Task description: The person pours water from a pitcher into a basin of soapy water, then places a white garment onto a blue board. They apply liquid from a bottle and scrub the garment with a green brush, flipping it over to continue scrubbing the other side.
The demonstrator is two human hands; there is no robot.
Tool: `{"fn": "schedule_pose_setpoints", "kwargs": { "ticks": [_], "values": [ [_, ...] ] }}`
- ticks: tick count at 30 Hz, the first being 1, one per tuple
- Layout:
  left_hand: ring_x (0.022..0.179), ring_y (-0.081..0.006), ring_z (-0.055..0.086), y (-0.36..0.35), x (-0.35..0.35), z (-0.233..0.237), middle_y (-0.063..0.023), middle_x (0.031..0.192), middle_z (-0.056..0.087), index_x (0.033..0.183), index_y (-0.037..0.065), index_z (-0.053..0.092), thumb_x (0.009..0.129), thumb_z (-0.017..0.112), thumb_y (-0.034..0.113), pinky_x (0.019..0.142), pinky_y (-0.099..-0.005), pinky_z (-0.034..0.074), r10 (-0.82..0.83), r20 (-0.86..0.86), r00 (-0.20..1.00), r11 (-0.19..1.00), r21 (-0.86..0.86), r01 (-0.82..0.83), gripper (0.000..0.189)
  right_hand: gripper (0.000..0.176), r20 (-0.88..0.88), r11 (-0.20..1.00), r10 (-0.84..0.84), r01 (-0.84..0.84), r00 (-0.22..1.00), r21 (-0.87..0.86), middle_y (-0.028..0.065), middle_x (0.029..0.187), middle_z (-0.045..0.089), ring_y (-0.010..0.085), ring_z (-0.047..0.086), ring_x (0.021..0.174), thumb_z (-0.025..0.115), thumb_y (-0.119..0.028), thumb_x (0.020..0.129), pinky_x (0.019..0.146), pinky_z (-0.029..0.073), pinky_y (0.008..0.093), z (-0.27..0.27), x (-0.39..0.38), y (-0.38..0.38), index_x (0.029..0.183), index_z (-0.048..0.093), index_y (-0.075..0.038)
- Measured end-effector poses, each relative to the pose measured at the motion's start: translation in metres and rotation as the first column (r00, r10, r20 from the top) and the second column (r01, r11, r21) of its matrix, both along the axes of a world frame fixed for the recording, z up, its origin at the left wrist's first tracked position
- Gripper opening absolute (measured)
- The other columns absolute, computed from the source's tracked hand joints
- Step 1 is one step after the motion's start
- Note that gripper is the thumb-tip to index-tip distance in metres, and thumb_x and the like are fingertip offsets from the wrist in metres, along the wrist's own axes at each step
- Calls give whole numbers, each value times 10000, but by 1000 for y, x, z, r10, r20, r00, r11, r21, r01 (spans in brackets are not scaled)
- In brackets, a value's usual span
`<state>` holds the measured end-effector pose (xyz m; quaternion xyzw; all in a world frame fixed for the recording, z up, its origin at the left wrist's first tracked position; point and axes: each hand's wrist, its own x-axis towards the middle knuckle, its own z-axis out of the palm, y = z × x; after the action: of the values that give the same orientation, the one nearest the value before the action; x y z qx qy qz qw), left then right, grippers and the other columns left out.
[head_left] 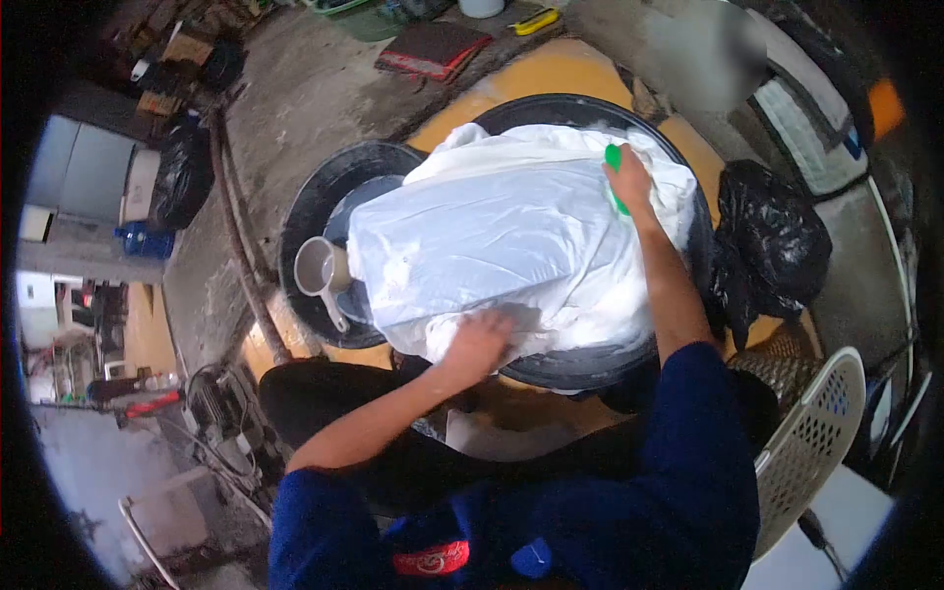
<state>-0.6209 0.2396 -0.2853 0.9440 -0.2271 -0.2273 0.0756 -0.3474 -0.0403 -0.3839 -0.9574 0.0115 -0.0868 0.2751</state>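
We see the big black tub (580, 374), with the white cloth (472, 231) spread over it and reaching the smaller black tub (298, 206), which holds a dipper (317, 265). Our left hand (479, 344) rests on the cloth's near edge, its fingers touching bunched folds; we cannot tell whether they grip. Our right hand (631, 181) has its fingers closed round a green tool (614, 157), over the cloth's far right part

Green brush (615, 157) against white cloth (472, 231)
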Motion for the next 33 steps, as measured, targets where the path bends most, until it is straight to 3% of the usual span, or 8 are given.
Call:
{"fn": "schedule_pose_setpoints", "kwargs": {
  "ticks": [8, 15, 20, 24, 28, 30, 32, 33],
  "values": [
    [1051, -312, 409, 47, -7, -8, -171, 1078, 464, 1157, -84, 412, 763, 506, 102, 916, -362, 377, -87, 285, 954, 995, 64, 72, 446, 525, 31, 930, 365, -366, 931, 47, 240, 1049, 506, 400, 519, 967, 649, -292, 744, 805, 437, 454, 28, -7, 108, 1134, 434, -15],
    [891, -313, 561, 68, 10, 56, -166, 922, 572, 1013, 43, 553, 742, 574, 139, 725, -383, 474, 180, -205, 962, 925, -298, -236, 289, 464, 9, 993, 112, -112, 994, 34, 195, 933, 540, 375, 556, 875, 636, -281, 761, 698, 454, 464, 33, -50, 95, 1117, 421, -77],
    [936, -420, 538, 170, 96, -4, -305, 943, 561, 974, -105, 537, 820, 537, 365, 869, -409, 393, 835, 427, 347, 542, -531, -651, 495, 378, 6, 968, 14, -15, 1000, 250, 200, 927, 578, 356, 565, 858, 513, -319, 843, 700, 453, 440, 42, -50, 125, 1106, 497, -48],
    [851, -277, 555, 168, 110, -13, -253, 861, 593, 934, -146, 557, 850, 420, 556, 799, -350, 411, 937, -150, 315, 163, -609, -776, 720, 306, -34, 765, 629, -610, 777, 205, 166, 939, 588, 309, 572, 866, 507, -230, 829, 754, 449, 420, 99, -149, 273, 1096, 530, -81],
    [625, -135, 390, 169, 112, -37, -51, 605, 478, 661, -75, 497, 879, 410, 518, 599, -308, 379, 914, -237, 330, 47, -746, -665, 638, 318, 335, 967, 112, -180, 936, 178, 133, 974, 602, 292, 579, 871, 553, -170, 790, 751, 457, 413, 9, -113, 190, 1100, 536, -101],
    [621, -136, 399, 154, 112, -11, -46, 605, 488, 659, -80, 499, 879, 411, 516, 603, -312, 380, 928, -223, 300, 45, -729, -683, 642, 275, -20, 973, -84, 86, 996, 216, 114, 770, 600, 254, 586, 664, 552, -198, 803, 551, 479, 368, 8, -69, 82, 1035, 533, -52],
    [649, -130, 428, 172, 111, -37, -50, 627, 504, 674, -81, 527, 878, 424, 506, 626, -300, 393, 930, -207, 305, 93, -670, -737, 630, 229, 433, 995, -24, 65, 901, -81, 99, 679, 570, 235, 556, 568, 542, -190, 810, 469, 453, 363, -14, -40, 50, 984, 528, -41],
    [651, -128, 433, 174, 109, -39, -45, 631, 505, 675, -79, 531, 878, 428, 504, 628, -298, 395, 938, -170, 301, 114, -669, -734, 626, 239, 224, 999, 37, -35, 974, -14, 85, 736, 588, 234, 570, 623, 535, -173, 802, 520, 465, 364, 1, -50, 83, 1011, 527, -59]
  ]
}}
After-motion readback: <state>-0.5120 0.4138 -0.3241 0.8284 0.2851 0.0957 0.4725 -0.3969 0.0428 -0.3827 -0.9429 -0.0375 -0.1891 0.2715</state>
